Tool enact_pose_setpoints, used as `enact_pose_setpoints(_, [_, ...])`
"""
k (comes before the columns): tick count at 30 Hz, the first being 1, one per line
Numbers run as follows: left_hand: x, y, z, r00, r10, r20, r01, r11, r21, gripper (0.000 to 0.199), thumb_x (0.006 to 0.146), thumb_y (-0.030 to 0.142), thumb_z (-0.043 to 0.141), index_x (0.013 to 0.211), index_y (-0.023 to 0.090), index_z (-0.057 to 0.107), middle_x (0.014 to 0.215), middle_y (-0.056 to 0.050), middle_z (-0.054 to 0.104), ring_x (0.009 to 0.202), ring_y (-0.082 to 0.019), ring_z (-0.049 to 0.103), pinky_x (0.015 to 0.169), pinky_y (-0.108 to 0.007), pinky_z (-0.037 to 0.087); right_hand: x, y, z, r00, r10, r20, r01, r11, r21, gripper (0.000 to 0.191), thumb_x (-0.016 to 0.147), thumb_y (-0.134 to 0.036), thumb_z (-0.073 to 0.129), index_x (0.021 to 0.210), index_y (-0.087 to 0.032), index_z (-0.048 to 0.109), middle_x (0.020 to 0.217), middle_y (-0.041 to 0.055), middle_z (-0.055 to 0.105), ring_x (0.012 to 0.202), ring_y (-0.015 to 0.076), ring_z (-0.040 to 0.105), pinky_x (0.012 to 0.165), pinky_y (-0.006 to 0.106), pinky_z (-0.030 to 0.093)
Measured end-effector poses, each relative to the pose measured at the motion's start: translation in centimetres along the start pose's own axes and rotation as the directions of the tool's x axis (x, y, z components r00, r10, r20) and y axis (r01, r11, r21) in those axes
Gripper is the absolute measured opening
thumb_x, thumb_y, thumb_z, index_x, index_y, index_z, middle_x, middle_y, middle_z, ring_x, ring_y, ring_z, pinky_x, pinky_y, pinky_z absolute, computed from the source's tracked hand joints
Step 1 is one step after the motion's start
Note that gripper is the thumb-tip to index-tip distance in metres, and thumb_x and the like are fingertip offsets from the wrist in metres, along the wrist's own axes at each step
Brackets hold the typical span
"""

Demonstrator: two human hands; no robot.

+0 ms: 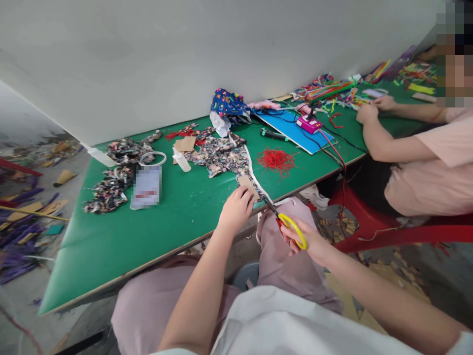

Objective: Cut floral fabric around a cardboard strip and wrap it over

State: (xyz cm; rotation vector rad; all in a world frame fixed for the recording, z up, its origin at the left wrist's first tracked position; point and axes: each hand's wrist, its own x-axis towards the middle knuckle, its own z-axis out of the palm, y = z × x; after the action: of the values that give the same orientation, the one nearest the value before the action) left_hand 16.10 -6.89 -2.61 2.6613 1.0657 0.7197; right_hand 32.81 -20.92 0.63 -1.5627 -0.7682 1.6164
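My right hand grips a pair of scissors with a yellow and a red handle loop. Its blades reach up and left to the table edge, at a strip of patterned fabric with a white border. Bent over a small tan cardboard piece at that edge, my left hand holds it down on the fabric. The rest of the dark floral fabric spreads out beyond my fingers. To the right of it lies a heap of red cut threads. Whether the blades are parted is too small to tell.
On the green table are white bottles, fabric scraps, a blue board and a magenta power box with cords. A co-worker's hands are at colourful strips on the right. A red chair stands there.
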Motion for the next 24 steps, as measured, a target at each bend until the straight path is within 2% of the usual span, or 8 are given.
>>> enact_pose_setpoints(8, [0.0,0.0,0.0,1.000,-0.002,0.000,0.002,1.000,0.006,0.019,0.089,0.025,0.041,0.097,0.018,0.056,0.115,-0.009,0.054,0.107,-0.020,0.050,0.093,-0.035,0.043,1.8,1.1,-0.7,1.000,0.011,-0.021,-0.013,0.995,-0.102,0.045,0.070,-0.052,0.060,0.098,-0.023,0.040,0.060,-0.0093,0.051,0.031,0.0033,0.041,0.035,0.021,0.045])
enact_pose_setpoints(14, [0.0,0.0,-0.1,1.000,0.002,0.001,-0.002,1.000,0.007,0.020,0.088,0.025,0.041,0.099,0.018,0.056,0.115,-0.009,0.054,0.108,-0.021,0.050,0.093,-0.036,0.044,2.0,0.6,-0.6,1.000,0.006,-0.011,-0.007,0.995,-0.103,0.045,0.068,-0.054,0.061,0.091,-0.023,0.039,0.055,-0.0101,0.051,0.031,0.0042,0.042,0.032,0.019,0.041])
enact_pose_setpoints(24, [0.0,-0.1,-0.1,1.000,0.004,0.007,-0.004,1.000,0.010,0.020,0.088,0.025,0.041,0.100,0.018,0.056,0.114,-0.009,0.054,0.107,-0.021,0.051,0.092,-0.037,0.044,2.2,0.4,-0.9,0.999,0.043,0.029,-0.039,0.991,-0.126,0.044,0.068,-0.057,0.060,0.083,-0.022,0.037,0.055,-0.0093,0.054,0.030,0.0041,0.042,0.038,0.023,0.047])
